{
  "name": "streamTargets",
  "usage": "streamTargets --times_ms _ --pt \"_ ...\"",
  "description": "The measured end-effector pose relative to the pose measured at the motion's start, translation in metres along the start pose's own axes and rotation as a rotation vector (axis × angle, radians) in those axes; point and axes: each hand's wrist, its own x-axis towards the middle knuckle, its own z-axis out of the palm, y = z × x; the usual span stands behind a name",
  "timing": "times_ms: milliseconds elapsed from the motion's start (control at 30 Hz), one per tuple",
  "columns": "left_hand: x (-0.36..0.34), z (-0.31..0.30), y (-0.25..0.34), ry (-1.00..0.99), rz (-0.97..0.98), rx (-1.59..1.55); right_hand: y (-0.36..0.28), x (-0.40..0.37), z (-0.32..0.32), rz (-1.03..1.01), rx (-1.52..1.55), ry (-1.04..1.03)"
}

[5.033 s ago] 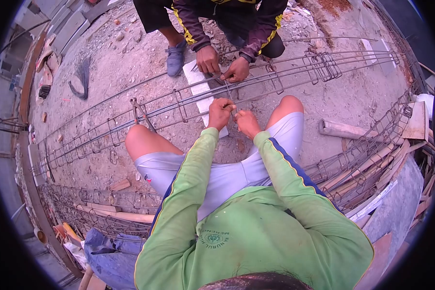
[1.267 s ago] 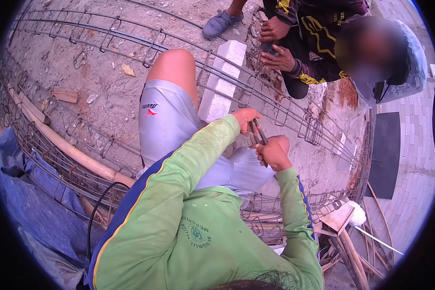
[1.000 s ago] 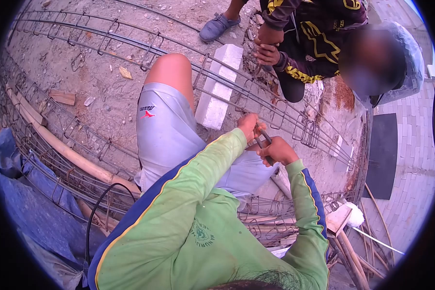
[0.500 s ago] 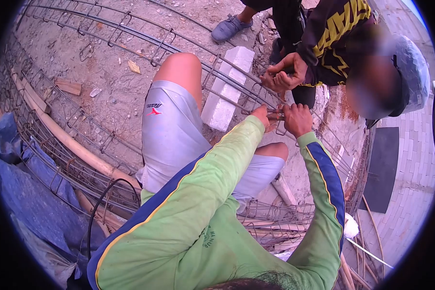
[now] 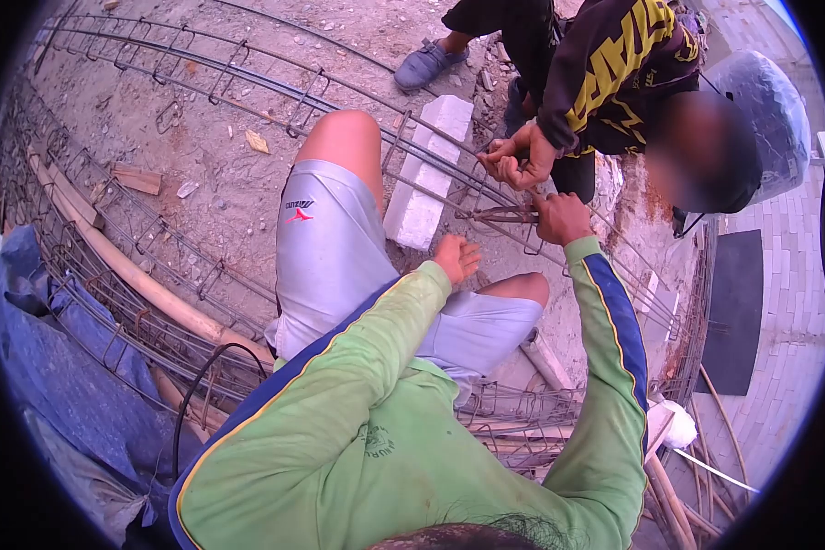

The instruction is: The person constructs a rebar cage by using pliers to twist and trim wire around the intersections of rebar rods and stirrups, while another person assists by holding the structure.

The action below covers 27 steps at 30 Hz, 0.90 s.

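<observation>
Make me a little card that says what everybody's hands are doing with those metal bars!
place: sandy ground, with a long rebar cage lying across it
left hand: open, holding nothing, above the lap
right hand: closed on pliers, whose tip is at the cage bars
co-worker's hands: close together at the cage, just across from the pliers
white block: lying under the cage, beside the bare knee
</observation>
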Motion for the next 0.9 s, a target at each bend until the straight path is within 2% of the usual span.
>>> streamTargets --times_ms 67,100,200,333,533,667,900 --pt "0.001 -0.001 0.011 0.028 0.006 -0.023 -0.013 -0.018 0.006 0.077 -0.021 0.119" --pt "0.002 0.002 0.018 0.063 0.01 -0.044 -0.02 -0.027 0.006 0.082 -0.023 0.117" --pt "0.003 0.01 0.032 0.011 -0.073 -0.121 -0.047 -0.052 0.007 0.254 0.194 -0.085" --pt "0.012 0.009 0.04 -0.035 -0.128 -0.16 -0.073 -0.071 0.028 0.335 0.439 -0.158" --pt "0.03 0.0 0.035 -0.09 -0.144 -0.082 -0.059 -0.07 0.064 0.339 0.588 -0.156" --pt "0.02 0.006 0.036 -0.053 -0.11 -0.017 -0.048 -0.065 0.074 0.326 0.611 -0.18" --pt "0.012 0.009 0.036 -0.062 -0.088 0.012 -0.039 -0.068 0.082 0.248 0.598 -0.087"
